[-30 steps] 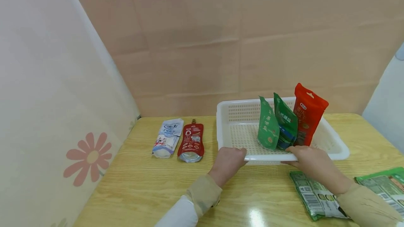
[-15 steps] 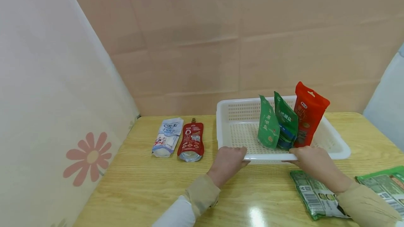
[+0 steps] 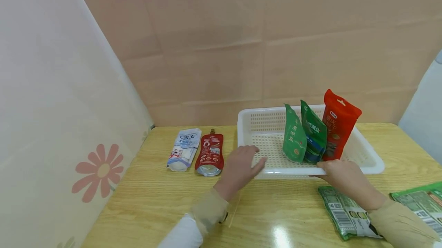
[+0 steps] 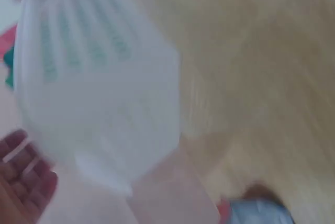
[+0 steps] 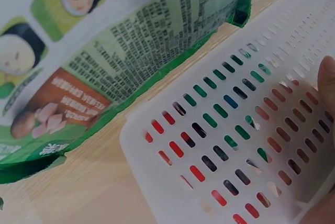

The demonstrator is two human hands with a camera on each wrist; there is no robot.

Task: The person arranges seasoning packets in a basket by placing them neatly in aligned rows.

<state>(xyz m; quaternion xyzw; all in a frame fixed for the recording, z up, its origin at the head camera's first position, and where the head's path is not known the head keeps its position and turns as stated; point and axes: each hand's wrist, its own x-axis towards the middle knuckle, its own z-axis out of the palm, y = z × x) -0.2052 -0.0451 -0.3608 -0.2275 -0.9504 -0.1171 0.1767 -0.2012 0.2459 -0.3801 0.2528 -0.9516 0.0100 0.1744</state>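
White pouch (image 3: 184,149) and red pouch (image 3: 209,153) flat near table's (image 3: 155,202) far-left edge; left hand (image 3: 241,166) relaxed, fingers extended, holding nothing, beside basket (image 3: 369,160); right hand (image 3: 340,175) gripping basket's near rim at table's far-right.

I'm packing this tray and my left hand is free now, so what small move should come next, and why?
Probably reach the left hand to the red spout pouch. That pouch lies flat on the table, nearest that open hand, and the white basket, gripped at its front rim by the right hand, has bare floor on its left.
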